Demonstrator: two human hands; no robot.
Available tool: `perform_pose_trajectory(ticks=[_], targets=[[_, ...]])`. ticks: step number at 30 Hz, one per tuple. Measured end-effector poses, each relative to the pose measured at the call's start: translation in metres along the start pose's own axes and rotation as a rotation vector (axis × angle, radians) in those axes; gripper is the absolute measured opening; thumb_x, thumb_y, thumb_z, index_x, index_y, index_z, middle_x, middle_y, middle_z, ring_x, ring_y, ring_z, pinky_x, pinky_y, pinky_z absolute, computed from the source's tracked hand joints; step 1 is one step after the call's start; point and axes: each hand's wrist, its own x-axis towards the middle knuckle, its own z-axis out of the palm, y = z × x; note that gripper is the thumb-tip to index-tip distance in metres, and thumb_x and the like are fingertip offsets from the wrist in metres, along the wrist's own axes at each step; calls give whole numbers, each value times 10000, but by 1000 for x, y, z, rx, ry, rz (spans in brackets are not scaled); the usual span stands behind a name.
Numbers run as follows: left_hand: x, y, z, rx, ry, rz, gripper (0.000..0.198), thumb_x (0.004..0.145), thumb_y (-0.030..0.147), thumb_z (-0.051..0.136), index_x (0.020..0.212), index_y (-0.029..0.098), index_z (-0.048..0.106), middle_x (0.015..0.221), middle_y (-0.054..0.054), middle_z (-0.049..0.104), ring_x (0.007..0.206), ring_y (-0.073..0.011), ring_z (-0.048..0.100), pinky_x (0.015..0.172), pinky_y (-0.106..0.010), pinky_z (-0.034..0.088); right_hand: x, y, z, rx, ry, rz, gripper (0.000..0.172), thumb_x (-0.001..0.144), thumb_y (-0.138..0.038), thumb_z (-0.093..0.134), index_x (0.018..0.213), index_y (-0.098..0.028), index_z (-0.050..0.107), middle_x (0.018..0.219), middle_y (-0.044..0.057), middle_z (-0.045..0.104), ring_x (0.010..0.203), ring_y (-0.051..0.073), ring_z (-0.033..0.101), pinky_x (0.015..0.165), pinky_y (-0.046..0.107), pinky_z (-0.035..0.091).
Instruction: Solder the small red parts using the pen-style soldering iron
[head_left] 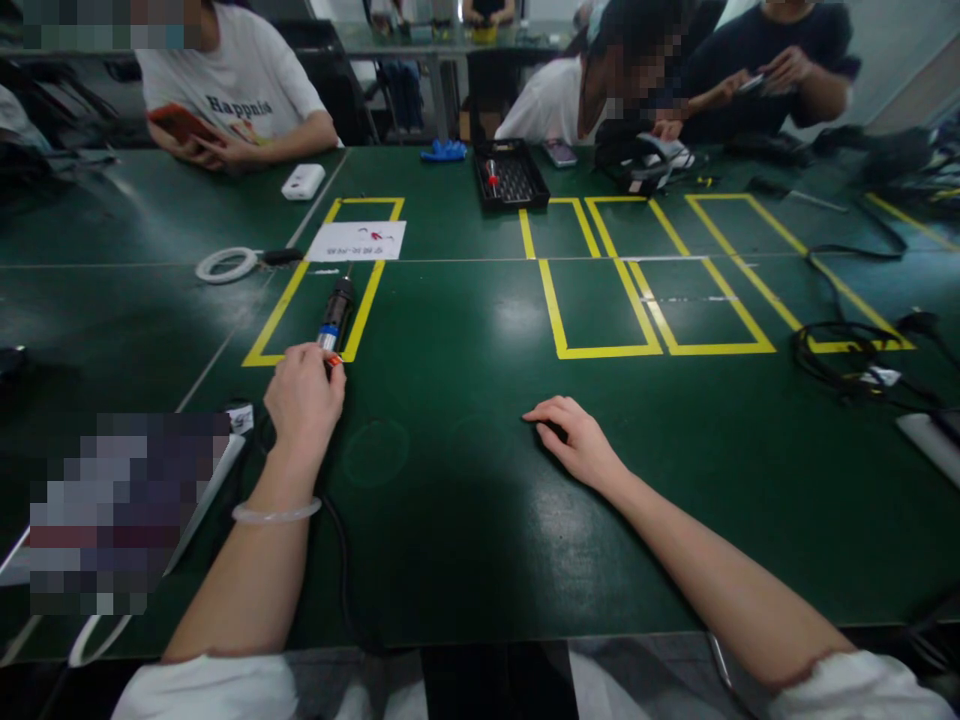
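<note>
My left hand [304, 395] is closed around the near end of a dark, cylindrical screwdriver-like tool [335, 312] with a blue and silver band. Its black tip points away from me, inside a yellow taped outline. A bit of orange-red shows at my fingers, and the rest of the handle is hidden by the hand. My right hand [571, 440] rests on the green tabletop [457, 480] with thumb and forefinger apart, holding nothing. Just beyond the tool lies a white printed card [358, 241].
A black tray [511, 178] holds a red-handled tool. Nearby are a white cable coil [226, 265], a white box [304, 182], blue item [444, 151] and blurred-out device [214, 470]. Black cables [840, 360] lie right. Several people sit across the table.
</note>
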Motion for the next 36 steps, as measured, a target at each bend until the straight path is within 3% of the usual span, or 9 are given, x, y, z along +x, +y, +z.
perform_pose_trajectory(ticks=[2, 4, 8, 12, 15, 20, 25, 28, 36], targets=[[-2, 16, -5, -80, -40, 44, 328, 906, 352, 442, 1127, 179, 611, 1159, -140, 620, 1042, -308, 591, 870, -422, 459, 0, -1, 0, 2, 3, -1, 243, 901, -129, 501, 1052, -215, 670, 1017, 73, 668, 984, 221, 594, 901, 393, 472], [-8, 40, -10, -241, -153, 143, 334, 911, 363, 449, 1128, 182, 629, 1083, -102, 670, 968, -260, 624, 862, -376, 465, 0, -1, 0, 13, 7, -1, 248, 901, -128, 501, 1057, -218, 670, 1018, 72, 667, 986, 220, 594, 903, 396, 470], [-29, 99, -14, -627, -538, 348, 341, 894, 397, 505, 1120, 198, 664, 1061, -69, 694, 905, -202, 635, 804, -311, 473, 0, 0, 0, 112, 6, -2, 237, 911, -145, 505, 1072, -214, 664, 999, 70, 663, 952, 205, 600, 876, 377, 478], [-57, 138, -2, -1006, -932, 321, 399, 849, 390, 599, 1181, 171, 578, 939, -60, 686, 849, -173, 638, 744, -277, 470, -2, -2, 1, 297, -39, -7, 299, 889, -215, 596, 1188, -219, 600, 952, 43, 658, 840, 167, 614, 782, 319, 495], [-70, 145, 12, -1165, -1092, 257, 475, 833, 381, 630, 1231, 152, 505, 851, -32, 657, 777, -145, 615, 687, -252, 444, -3, -6, 1, 339, -95, -11, 269, 862, -262, 652, 1123, -207, 621, 900, 28, 658, 803, 158, 613, 759, 302, 493], [-73, 143, 22, -1194, -1128, 167, 546, 846, 419, 610, 1299, 156, 454, 774, -6, 623, 704, -124, 579, 595, -223, 418, -2, -9, 2, 367, -135, 16, 129, 888, -280, 626, 974, -188, 652, 822, 15, 655, 714, 133, 584, 689, 269, 475], [-72, 143, 27, -1173, -1112, 43, 379, 874, 492, 530, 981, 129, 546, 730, -29, 624, 584, -103, 565, 452, -186, 366, -2, -6, 5, 409, -58, 114, 156, 887, -314, 628, 976, -187, 642, 780, 3, 647, 627, 113, 546, 609, 244, 462], [-73, 144, 28, -1142, -1130, 70, 381, 871, 501, 526, 868, 123, 572, 716, -29, 610, 547, -84, 535, 421, -175, 349, -2, -6, 5, 392, -22, 127, 143, 874, -313, 637, 942, -187, 642, 747, 0, 625, 624, 117, 547, 590, 243, 459], [-76, 145, 20, -1180, -1094, 120, 324, 826, 433, 613, 927, 128, 571, 759, -34, 633, 606, -100, 564, 472, -187, 397, -2, -2, 8, 444, 0, 135, 184, 878, -337, 633, 1000, -199, 619, 802, 17, 645, 695, 138, 600, 647, 271, 493]])
